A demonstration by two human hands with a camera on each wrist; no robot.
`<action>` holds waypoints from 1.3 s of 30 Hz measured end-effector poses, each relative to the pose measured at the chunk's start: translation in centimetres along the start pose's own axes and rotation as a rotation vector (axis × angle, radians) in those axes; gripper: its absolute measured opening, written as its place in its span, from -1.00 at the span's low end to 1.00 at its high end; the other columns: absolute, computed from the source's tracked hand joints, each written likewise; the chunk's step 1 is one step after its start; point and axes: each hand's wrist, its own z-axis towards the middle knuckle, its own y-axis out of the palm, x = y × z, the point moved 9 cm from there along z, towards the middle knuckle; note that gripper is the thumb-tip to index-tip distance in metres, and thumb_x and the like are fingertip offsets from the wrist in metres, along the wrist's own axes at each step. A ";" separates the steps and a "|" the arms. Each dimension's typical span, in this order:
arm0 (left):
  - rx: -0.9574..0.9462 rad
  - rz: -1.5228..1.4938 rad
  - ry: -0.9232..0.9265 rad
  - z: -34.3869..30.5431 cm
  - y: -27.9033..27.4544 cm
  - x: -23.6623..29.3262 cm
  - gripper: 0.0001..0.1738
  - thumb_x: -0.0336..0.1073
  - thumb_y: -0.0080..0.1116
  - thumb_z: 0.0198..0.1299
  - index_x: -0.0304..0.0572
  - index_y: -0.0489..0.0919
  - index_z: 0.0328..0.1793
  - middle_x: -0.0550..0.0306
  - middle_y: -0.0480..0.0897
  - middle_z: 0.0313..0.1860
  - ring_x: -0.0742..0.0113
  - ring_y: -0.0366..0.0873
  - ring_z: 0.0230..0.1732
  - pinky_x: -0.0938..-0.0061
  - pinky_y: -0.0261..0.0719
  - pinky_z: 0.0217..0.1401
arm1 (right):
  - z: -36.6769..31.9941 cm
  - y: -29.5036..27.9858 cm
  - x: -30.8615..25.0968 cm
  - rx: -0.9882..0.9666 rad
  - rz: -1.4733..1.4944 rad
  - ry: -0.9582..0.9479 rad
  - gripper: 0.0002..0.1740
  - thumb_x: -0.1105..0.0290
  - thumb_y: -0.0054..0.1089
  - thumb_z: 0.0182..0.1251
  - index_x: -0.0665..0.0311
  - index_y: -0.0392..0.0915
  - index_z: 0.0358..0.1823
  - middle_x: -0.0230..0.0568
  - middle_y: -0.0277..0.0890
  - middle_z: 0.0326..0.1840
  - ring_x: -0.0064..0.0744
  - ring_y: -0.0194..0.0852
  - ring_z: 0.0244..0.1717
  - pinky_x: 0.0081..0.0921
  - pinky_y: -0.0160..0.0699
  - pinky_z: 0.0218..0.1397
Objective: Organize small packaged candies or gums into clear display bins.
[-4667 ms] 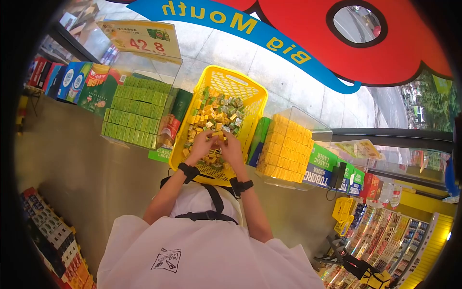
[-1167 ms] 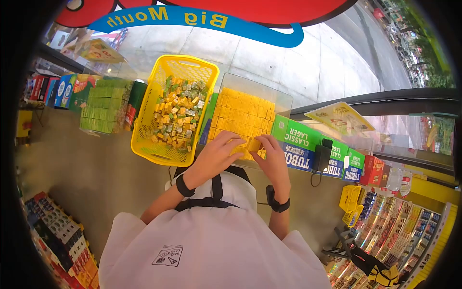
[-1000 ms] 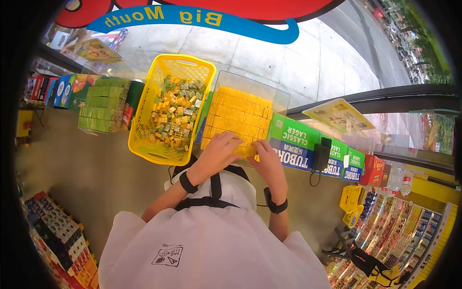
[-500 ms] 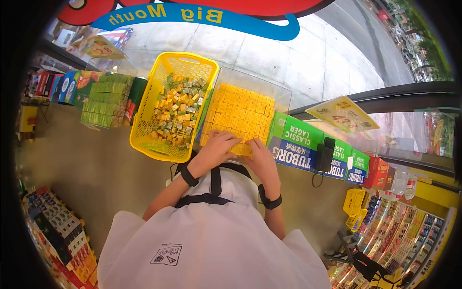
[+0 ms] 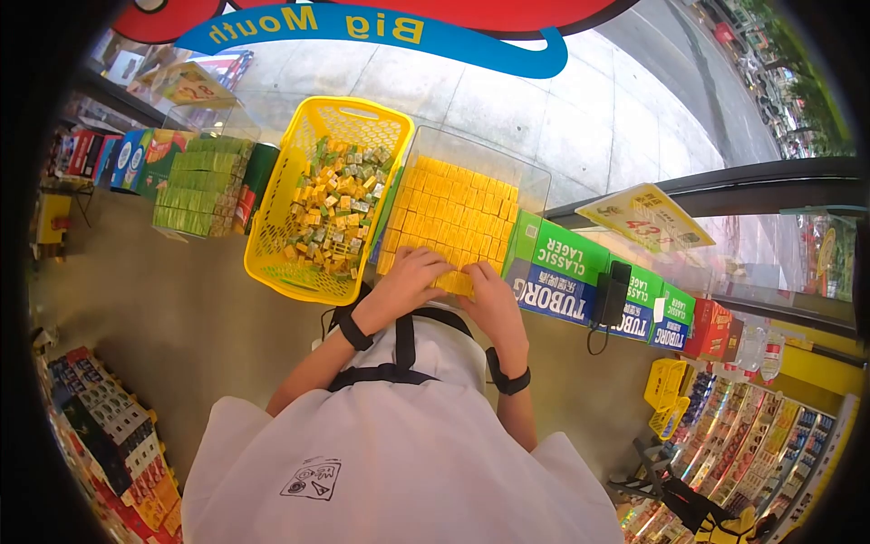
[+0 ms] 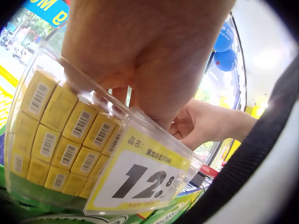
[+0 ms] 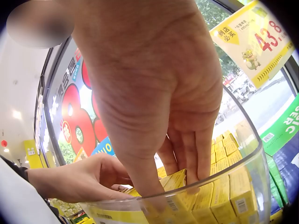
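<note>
Rows of small yellow boxes (image 5: 458, 213) fill a clear bin (image 5: 535, 172), their barcoded ends showing through its wall in the left wrist view. My left hand (image 5: 411, 282) reaches over the near edge, fingers bent down onto the front boxes; its fingertips are hidden in the left wrist view. Beside it, my right hand (image 5: 490, 298) has its thumb and fingers round yellow boxes (image 7: 176, 182) at the near side, inside the rim (image 7: 224, 172). To the left stands a yellow basket (image 5: 263, 245) holding a loose heap of yellow and green boxes (image 5: 340, 204).
Green boxes (image 5: 201, 186) are stacked at the far left. Tuborg cartons (image 5: 562, 263) run off to the right with a black device (image 5: 613, 292) against them. A price card (image 5: 645, 218) stands behind, and a price tag (image 6: 140, 177) hangs on the bin's front.
From over the basket, both hands have moved right to the bin of yellow boxes. The right hand has since shifted slightly left, closer to the left hand; in the last half second both barely move.
</note>
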 end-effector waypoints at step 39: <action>0.261 -0.166 -0.378 -10.9 -12.9 -16.5 -0.73 -0.36 0.38 0.37 -0.23 0.69 0.15 -0.04 0.64 -0.12 -0.03 0.68 -0.05 0.15 0.68 0.02 | 8.9 -0.5 -18.0 0.241 -0.107 -0.141 -0.62 0.44 0.55 0.30 0.29 0.72 0.14 -0.10 0.64 0.21 0.05 0.62 0.25 -0.06 0.63 0.36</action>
